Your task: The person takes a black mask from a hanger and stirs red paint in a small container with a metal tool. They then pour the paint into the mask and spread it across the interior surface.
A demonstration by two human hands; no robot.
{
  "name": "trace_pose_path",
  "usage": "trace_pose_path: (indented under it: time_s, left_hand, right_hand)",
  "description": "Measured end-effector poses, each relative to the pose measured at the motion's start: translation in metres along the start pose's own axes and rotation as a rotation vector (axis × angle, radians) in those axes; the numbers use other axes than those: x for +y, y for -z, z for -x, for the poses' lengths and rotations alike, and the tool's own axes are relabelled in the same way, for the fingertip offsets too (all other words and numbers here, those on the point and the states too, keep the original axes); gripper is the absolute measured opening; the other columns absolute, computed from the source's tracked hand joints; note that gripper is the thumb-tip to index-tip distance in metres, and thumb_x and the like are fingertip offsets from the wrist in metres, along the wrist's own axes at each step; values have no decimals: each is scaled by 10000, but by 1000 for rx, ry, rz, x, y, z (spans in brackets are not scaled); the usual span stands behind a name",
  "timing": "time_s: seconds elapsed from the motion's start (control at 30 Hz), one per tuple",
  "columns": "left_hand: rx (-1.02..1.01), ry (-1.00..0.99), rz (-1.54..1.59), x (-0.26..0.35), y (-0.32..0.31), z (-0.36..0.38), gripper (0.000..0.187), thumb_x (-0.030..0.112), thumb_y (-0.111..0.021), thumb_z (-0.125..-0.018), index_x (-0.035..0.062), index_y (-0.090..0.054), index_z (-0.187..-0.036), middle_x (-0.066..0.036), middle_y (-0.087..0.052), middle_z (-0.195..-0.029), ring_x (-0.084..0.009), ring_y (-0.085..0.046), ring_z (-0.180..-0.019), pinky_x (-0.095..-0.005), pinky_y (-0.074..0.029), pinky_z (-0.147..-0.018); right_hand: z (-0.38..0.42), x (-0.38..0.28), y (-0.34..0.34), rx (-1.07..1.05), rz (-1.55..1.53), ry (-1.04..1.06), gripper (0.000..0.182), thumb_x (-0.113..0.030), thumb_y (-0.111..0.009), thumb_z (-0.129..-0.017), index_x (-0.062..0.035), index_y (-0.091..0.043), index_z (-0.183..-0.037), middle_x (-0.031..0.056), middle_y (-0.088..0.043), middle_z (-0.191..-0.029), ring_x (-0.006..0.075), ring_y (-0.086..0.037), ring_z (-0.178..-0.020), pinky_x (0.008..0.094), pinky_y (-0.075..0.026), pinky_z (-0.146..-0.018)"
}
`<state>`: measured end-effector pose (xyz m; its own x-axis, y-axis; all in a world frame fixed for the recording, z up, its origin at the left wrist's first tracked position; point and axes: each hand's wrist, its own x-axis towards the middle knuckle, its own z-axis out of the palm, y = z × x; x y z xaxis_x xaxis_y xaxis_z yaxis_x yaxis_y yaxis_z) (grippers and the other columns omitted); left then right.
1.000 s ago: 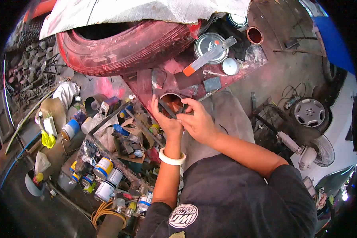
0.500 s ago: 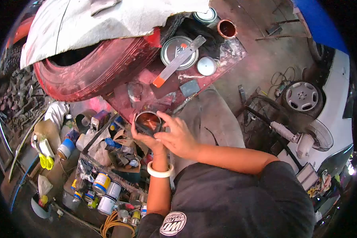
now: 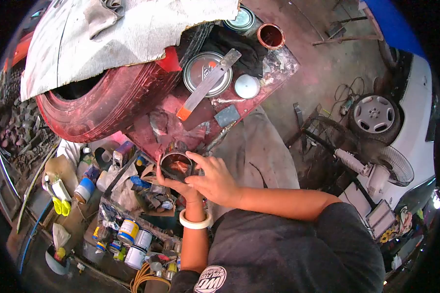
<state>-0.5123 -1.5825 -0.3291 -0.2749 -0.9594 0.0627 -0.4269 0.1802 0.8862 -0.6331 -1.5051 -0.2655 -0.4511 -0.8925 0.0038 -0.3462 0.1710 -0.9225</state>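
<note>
A small round can (image 3: 177,167) with reddish-brown contents is held in front of me, its open top facing up toward my view. My left hand (image 3: 180,187) is wrapped around its lower and left side, and a cream-coloured ring (image 3: 195,223) circles that wrist. Fingers of my right hand (image 3: 214,178) grip the can's right rim, with the thumb near its lower edge. Beyond the hands is a red-stained bench (image 3: 200,139). On it lies a grey block (image 3: 227,116), and a flat stick with an orange end (image 3: 208,87) rests across a lidded tin (image 3: 193,68).
A red-stained tire (image 3: 117,100) and white board (image 3: 132,34) occupy the bench's left. Near its far corner stand an open red-brown can (image 3: 271,36) and a white-topped container (image 3: 247,87). Paint tins (image 3: 128,231) crowd the lower left. Rightward are a fan (image 3: 391,165) and a wheel (image 3: 374,115).
The can and both hands sit slightly farther left and lower in view. The bench and its objects have shifted left too, as the camera turned a little. Both hands keep hold of the can.
</note>
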Motion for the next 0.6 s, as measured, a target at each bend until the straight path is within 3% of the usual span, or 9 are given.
trace_pose_path:
  time_s: [0.1,0.2,0.3,0.33,0.47,0.6]
  left_hand:
    - [-14,-37,-154,7,1,-7,1078,202,-960,-747,60,-248,-1545,-206,-458,-1472,-327,-547,-1312,-483,-481,-1139]
    - [20,45,-122,-6,0,-7,1148,159,-1010,-679,36,-277,-1554,-210,-479,-1475,-330,-533,-1336,-475,-456,-1164]
    - [17,-57,-62,-2,-8,-17,1125,88,-1002,-690,45,-291,-1561,-180,-486,-1448,-307,-543,-1305,-432,-482,-1123]
    - [8,-57,-112,5,-7,-18,1190,113,-1019,-642,29,-280,-1571,-236,-472,-1507,-359,-532,-1364,-471,-445,-1177]
    - [18,-24,-142,10,-7,-18,1128,85,-994,-642,11,-329,-1549,-230,-481,-1510,-361,-528,-1376,-454,-444,-1173]
    - [32,-68,-155,5,-7,-18,1105,133,-980,-655,21,-337,-1547,-209,-487,-1479,-389,-521,-1364,-485,-413,-1181]
  right_hand:
    - [-12,-1,4,52,-14,-60,170,-168,-730,-937,-133,-743,-1103,115,-593,-1473,246,-653,-1078,413,-438,-918]
    - [-36,0,8,102,-107,-198,164,-215,-651,-1005,-104,-725,-1101,98,-697,-1260,291,-669,-1054,443,-450,-925]
    - [-57,7,16,69,-158,-314,184,-214,-623,-1034,-72,-707,-1115,127,-736,-1087,337,-694,-992,467,-468,-880]
    - [-63,11,15,78,-232,-346,206,-216,-636,-1030,-44,-701,-1122,157,-738,-1010,357,-703,-916,463,-499,-806]
    - [-69,27,7,-33,-444,-510,185,-143,-655,-1047,24,-686,-1120,42,-715,-971,102,-617,-898,305,-512,-825]
    - [-70,38,-2,-55,-575,-635,169,-137,-670,-1037,9,-700,-1118,-3,-689,-963,77,-607,-889,271,-501,-788]
